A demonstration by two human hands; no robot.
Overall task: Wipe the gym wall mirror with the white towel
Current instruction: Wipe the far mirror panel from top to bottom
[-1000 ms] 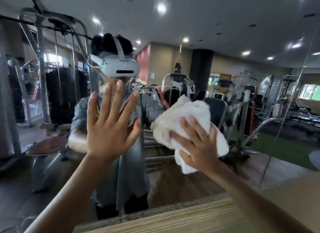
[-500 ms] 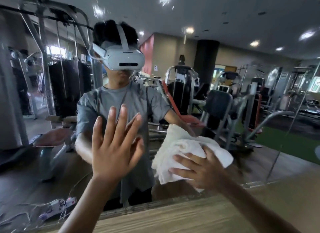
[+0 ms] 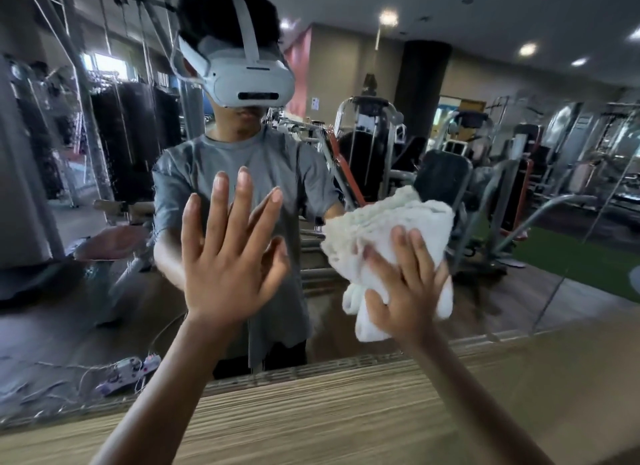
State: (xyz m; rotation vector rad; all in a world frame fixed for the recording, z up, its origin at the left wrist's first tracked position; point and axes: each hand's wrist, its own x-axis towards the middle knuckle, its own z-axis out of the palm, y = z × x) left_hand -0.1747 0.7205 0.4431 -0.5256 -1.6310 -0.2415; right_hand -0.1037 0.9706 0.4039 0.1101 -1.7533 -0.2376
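Presses the bunched white towel (image 3: pixel 388 229) against the mirror (image 3: pixel 52 308) with the right hand (image 3: pixel 408 291), fingers spread nearly straight over the cloth. Holds the left hand (image 3: pixel 228 263) up just beside it, palm toward the glass, fingers splayed, gripping nothing; cannot tell whether touching.

left hand (image 3: pixel 228 267) on mirror (image 3: pixel 485 31), lower middle, left of towel (image 3: pixel 381 229), apart from it | towel between right hand (image 3: pixel 408 291) and mirror | ledge (image 3: pixel 346 412) along mirror's bottom edge, below both hands | power strip (image 3: pixel 126 374) reflected near mirror's lower left corner
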